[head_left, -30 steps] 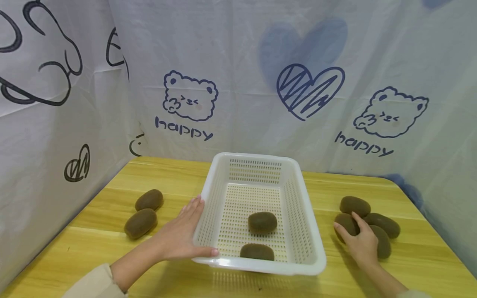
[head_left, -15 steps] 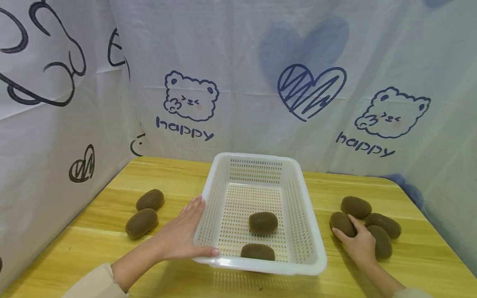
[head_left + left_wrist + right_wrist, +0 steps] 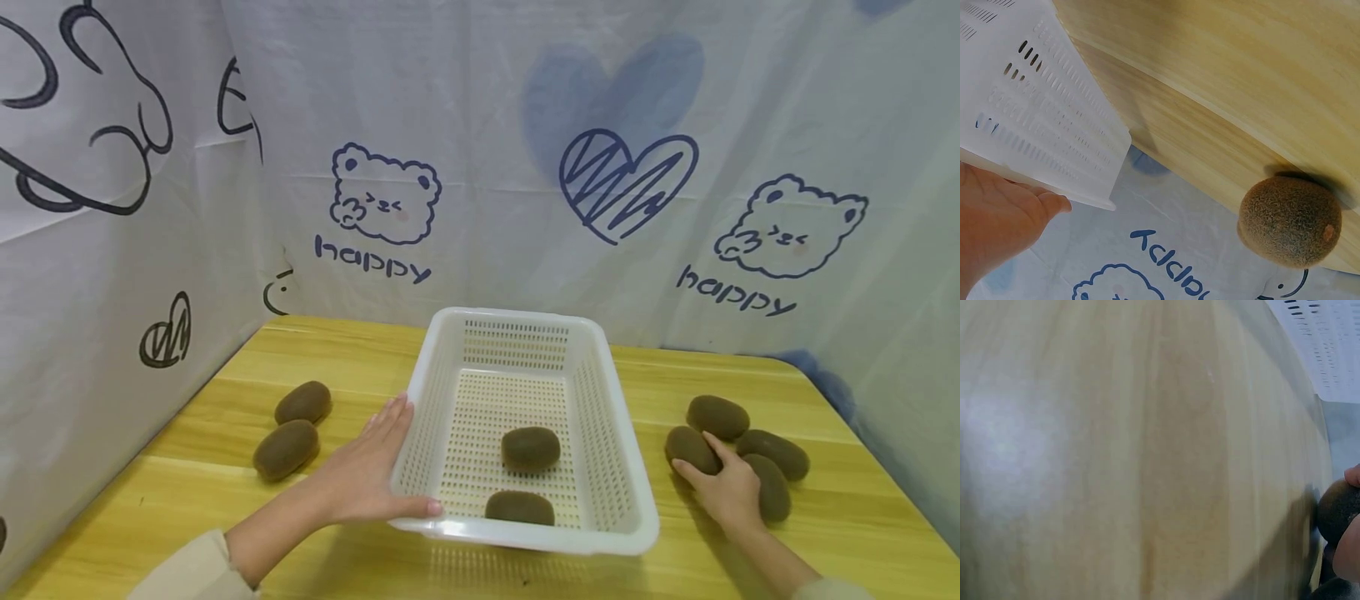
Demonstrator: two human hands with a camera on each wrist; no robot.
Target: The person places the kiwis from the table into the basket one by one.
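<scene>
A: Head view status?

B: My left hand (image 3: 360, 475) lies against the left wall of the white basket (image 3: 600, 450), fingers straight along the side, thumb on the near rim. Nothing gripped, just bracing. My right hand (image 3: 723, 492) is on the cluster of four kiwis at the right of the surface (image 3: 862, 517). Fingers curl round the front-left kiwi (image 3: 690, 448) of that cluster; it sits on the wood, touching its neighbours.

A: Basket contents?

B: Two kiwis inside: one mid-floor (image 3: 530, 449), one at the near wall (image 3: 520, 507). Basket stands in the middle of the surface. Two more kiwis lie left of it: far one (image 3: 302, 402), near one (image 3: 285, 449), just beside each other.

A: Left wrist view?

B: Palm and fingertips flat on the slotted basket wall (image 3: 1054, 125), fingers relaxed. One kiwi (image 3: 1290, 220) on the wood well apart from the basket. Printed cloth behind.

A: Right wrist view?

B: Mostly blurred wood. Basket corner (image 3: 1329, 344) at top right. At the right edge a dark kiwi (image 3: 1337, 509) with my fingertips (image 3: 1354, 476) over it. Grip detail too cropped to read here.
</scene>
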